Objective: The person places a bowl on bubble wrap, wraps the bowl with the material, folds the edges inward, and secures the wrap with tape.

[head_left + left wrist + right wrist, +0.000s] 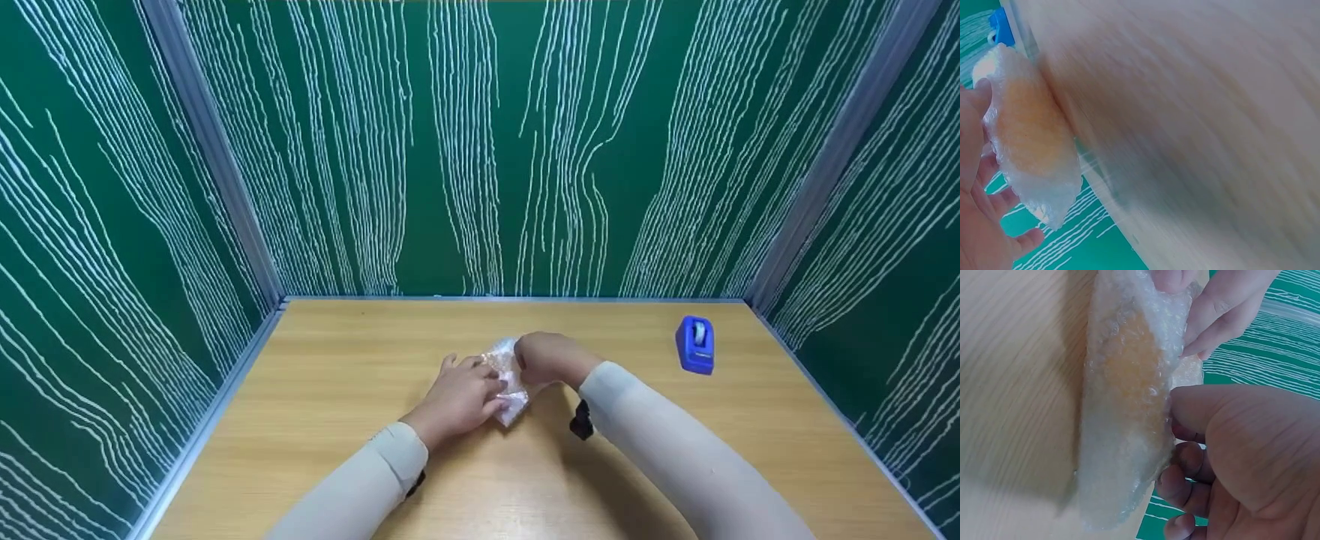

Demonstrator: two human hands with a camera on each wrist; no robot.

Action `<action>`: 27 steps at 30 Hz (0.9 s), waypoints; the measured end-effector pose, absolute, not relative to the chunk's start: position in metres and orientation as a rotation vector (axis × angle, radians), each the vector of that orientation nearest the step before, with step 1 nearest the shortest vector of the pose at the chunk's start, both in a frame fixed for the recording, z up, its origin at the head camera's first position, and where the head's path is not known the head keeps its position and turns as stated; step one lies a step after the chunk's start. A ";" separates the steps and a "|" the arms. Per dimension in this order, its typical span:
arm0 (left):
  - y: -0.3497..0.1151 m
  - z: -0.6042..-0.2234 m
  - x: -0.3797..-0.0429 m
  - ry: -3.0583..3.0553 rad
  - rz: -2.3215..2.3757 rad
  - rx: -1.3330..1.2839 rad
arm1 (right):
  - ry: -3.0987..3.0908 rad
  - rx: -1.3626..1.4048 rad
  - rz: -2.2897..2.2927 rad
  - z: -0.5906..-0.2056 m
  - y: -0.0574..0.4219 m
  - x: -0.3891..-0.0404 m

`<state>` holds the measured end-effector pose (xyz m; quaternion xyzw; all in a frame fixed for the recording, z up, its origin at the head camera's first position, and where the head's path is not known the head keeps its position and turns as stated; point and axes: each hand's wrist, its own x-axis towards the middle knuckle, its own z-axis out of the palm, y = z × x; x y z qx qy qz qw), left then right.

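A bubble-wrap bundle (512, 384) lies on the wooden table in the head view, between both hands. Through its clear layers an orange-yellow object (1030, 126) shows, its kind blurred by the wrap. My left hand (461, 394) holds the bundle's left side; in the left wrist view, the thumb lies on the wrap with fingers around its edge. On the far right side my right hand (551, 356) pinches the wrap's edge; the right wrist view shows the thumb at that edge and curled fingers behind it. The bundle's wrapped surface (1129, 388) fills the middle there.
A blue tape dispenser (696, 346) with a roll of tape stands at the back right of the wooden table (337, 360). Green walls (517, 150) with wavy white lines rise behind and at both sides, joined by grey corner posts.
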<state>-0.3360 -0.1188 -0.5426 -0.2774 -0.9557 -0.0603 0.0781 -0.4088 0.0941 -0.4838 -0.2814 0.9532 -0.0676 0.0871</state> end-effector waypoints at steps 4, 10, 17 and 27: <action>-0.120 -0.543 -0.337 -2.851 -0.173 -0.825 | 2.828 -0.829 -0.265 -0.484 0.095 -0.409; -0.122 -0.542 -0.339 -2.885 -0.209 -0.797 | 2.774 -0.661 -0.399 -0.483 0.095 -0.411; -0.123 -0.538 -0.339 -2.885 -0.225 -0.785 | 2.792 -0.689 -0.433 -0.486 0.100 -0.413; -0.128 -0.533 -0.340 -2.835 -0.303 -0.785 | 2.875 -0.788 -0.457 -0.482 0.111 -0.416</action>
